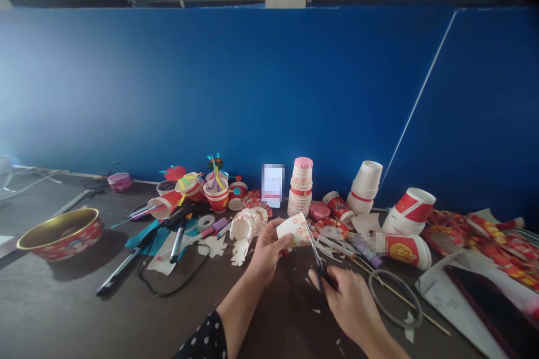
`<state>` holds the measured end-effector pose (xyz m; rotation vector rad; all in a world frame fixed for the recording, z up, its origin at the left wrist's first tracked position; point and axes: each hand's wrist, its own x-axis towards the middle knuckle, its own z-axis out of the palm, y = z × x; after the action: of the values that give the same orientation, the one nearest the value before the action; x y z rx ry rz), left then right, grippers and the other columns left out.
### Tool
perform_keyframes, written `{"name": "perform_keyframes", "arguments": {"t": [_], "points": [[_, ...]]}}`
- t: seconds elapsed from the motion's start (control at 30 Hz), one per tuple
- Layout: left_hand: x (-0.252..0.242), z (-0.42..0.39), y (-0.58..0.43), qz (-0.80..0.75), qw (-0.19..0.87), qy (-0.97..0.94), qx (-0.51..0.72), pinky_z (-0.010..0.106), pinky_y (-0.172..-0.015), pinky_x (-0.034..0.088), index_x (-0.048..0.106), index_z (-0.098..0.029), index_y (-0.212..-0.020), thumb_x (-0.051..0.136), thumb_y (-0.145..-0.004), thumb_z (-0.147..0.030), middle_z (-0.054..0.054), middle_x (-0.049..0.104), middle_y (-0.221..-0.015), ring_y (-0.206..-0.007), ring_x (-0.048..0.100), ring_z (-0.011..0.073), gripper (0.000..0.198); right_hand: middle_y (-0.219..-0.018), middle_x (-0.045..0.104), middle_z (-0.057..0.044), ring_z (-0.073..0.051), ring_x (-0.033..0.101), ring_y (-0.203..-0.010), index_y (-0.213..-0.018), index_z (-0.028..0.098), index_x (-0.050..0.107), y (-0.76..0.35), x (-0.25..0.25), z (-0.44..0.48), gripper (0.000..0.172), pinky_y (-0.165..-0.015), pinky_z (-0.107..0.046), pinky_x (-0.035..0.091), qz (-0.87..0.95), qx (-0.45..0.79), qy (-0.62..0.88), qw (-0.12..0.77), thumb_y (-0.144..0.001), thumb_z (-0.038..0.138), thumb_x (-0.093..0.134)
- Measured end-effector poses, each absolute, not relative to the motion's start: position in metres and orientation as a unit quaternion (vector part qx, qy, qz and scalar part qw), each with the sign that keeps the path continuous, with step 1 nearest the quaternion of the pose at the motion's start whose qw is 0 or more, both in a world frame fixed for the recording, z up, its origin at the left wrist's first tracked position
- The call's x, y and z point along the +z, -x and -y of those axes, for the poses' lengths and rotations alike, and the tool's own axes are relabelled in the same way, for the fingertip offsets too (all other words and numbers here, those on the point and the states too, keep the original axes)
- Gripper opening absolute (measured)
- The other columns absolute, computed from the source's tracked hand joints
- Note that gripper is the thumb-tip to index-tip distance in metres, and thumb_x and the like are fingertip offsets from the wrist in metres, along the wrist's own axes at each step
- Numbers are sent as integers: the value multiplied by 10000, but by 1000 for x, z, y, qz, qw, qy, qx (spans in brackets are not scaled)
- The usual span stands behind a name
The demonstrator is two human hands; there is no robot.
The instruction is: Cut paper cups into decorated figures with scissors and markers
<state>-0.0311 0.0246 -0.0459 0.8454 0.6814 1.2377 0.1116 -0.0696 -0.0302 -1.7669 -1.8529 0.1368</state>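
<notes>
Now, scissors (320, 270) right up against the paper cup (293, 230)!

And what a delicate moment it was: the left hand (266, 255) pinched the floral cup, tilted, above the dark table (290, 320), while the right hand (351, 300) gripped the scissors by their handles, blades by the cup's right edge. Progress? White paper cutouts (215, 246) already lay beyond the left hand, and small scraps (316, 311) dotted the table. This cup, though, seemed far from finished: much of its wall looked whole, the cut's depth impossible to tell.
</notes>
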Motion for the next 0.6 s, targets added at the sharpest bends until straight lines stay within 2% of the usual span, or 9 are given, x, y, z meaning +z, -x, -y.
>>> {"name": "perform_keyframes", "arguments": {"t": [0.6], "points": [[-44, -21, 30, -310, 677, -400, 534, 186, -487, 329, 551, -193, -918, 731, -541, -296, 3, 595, -755, -582, 507, 90, 430, -470, 573, -18, -126, 495, -430, -516, 191, 489, -113, -33, 70, 378, -451, -221, 275, 682, 51, 668, 294, -802, 432, 434]]}}
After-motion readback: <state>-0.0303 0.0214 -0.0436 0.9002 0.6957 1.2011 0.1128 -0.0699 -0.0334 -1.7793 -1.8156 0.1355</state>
